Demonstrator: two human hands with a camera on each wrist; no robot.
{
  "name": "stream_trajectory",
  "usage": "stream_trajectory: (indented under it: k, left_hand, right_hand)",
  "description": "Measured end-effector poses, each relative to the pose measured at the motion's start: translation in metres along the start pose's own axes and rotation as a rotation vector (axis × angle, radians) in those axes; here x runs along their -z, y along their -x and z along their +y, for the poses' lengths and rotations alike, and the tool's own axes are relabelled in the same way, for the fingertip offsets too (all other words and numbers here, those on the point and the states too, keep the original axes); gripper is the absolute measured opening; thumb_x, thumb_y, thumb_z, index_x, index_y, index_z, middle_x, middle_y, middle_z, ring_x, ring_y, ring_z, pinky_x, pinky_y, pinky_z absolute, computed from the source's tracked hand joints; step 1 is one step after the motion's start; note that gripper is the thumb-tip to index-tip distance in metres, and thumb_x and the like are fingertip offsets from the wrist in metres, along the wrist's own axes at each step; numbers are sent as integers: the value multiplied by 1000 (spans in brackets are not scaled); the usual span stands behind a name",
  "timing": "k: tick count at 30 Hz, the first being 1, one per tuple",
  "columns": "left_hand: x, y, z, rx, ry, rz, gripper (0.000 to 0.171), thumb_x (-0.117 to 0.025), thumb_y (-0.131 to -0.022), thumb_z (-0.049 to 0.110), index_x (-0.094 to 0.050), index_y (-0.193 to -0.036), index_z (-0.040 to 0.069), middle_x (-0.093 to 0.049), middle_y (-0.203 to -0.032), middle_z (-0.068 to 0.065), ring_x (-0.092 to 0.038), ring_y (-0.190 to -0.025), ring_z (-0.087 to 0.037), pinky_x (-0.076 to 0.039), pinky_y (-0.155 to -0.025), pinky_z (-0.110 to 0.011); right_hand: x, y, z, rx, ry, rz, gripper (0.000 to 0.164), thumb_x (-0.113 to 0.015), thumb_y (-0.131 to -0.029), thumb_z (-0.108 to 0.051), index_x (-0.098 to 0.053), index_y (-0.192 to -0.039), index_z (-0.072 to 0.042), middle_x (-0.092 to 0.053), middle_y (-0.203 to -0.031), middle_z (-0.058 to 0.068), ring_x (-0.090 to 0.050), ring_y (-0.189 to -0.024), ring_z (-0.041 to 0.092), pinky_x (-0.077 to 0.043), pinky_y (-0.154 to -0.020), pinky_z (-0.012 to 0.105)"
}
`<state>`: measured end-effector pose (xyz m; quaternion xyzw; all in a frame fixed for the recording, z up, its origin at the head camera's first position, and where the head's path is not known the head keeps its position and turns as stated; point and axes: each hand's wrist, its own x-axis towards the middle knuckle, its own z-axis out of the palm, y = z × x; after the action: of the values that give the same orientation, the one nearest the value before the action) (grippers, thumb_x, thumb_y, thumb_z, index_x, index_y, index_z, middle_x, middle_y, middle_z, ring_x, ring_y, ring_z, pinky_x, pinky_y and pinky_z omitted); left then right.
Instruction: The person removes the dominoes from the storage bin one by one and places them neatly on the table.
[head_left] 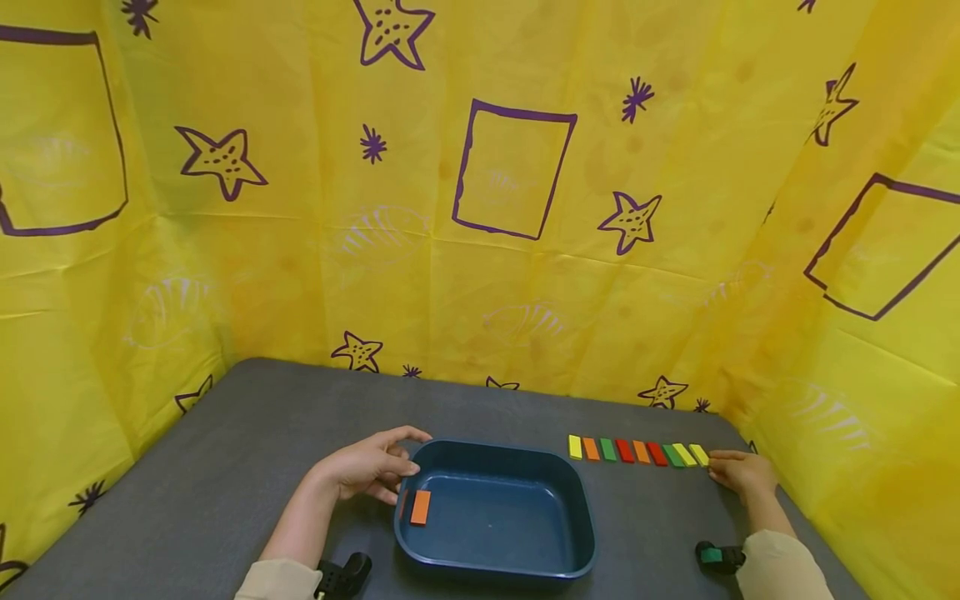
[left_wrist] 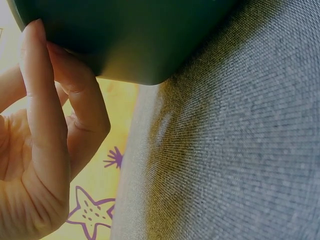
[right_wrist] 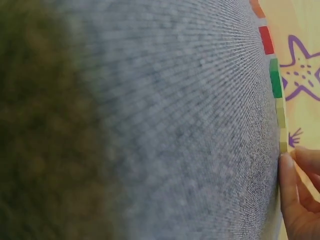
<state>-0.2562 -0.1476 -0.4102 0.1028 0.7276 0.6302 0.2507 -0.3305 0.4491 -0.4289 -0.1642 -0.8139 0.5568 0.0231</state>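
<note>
A dark blue rectangular bin [head_left: 495, 567] stands at the front middle of the table, an orange block [head_left: 421, 507] inside by its left wall. My left hand [head_left: 371, 467] grips the bin's left side, fingers bent at the rim; the left wrist view shows fingertips against the outer wall [left_wrist: 115, 45]. To the right behind the bin runs a slanting row of small yellow, orange, green and red blocks [head_left: 625, 451]. At its right end my right hand [head_left: 744, 473] pinches the last yellow block [head_left: 699, 455] between thumb and finger, also seen low in the right wrist view.
The grey cloth-covered table [head_left: 300, 400] reaches back to a yellow curtain [head_left: 420, 292] printed with purple starfish and frames, which also hangs on both sides. A dark strap-on device sits on each wrist, the left one [head_left: 347, 575] close to the bin.
</note>
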Motion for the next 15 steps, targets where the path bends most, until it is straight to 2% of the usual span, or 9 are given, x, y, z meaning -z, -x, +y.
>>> stream_trajectory:
  k: [4, 9, 14, 15]
  left_hand:
    - [0, -1, -1, 2, -2, 3, 54, -60, -97, 12, -39, -146, 12, -56, -92, -9, -65, -70, -12, -57, -57, -23]
    - [1, -2, -1, 5, -3, 1, 53, -60, -97, 12, -40, -146, 13, -57, -92, -8, -65, -70, -13, -58, -58, -24]
    - [1, -2, -1, 5, -5, 6, 53, -60, -97, 12, -40, -146, 12, -57, -91, -9, -66, -70, -13, -58, -58, -24]
    - [1, -2, -1, 5, -4, 7, 53, -60, -97, 12, -40, -146, 12, -57, -91, -9, -66, -70, -13, -58, -58, -24]
  right_hand:
    - [-2, 2, -3, 19, 78, 24, 37, -60, -93, -3, -58, -121, 21, -63, -72, -13, -65, -61, 1, -58, -61, 20]
    - [-2, 3, -6, 43, 161, 57, 46, -61, -92, -9, -53, -128, 19, -61, -73, -14, -63, -60, -1, -56, -60, 18]
    - [-8, 3, -15, 91, 213, 17, 46, -61, -95, -18, -57, -127, 15, -66, -73, -16, -65, -63, -1, -57, -62, 19]
    - [-11, 4, -19, 101, 216, 3, 46, -61, -95, -18, -57, -127, 15, -69, -75, -13, -67, -65, -1, -58, -64, 20]
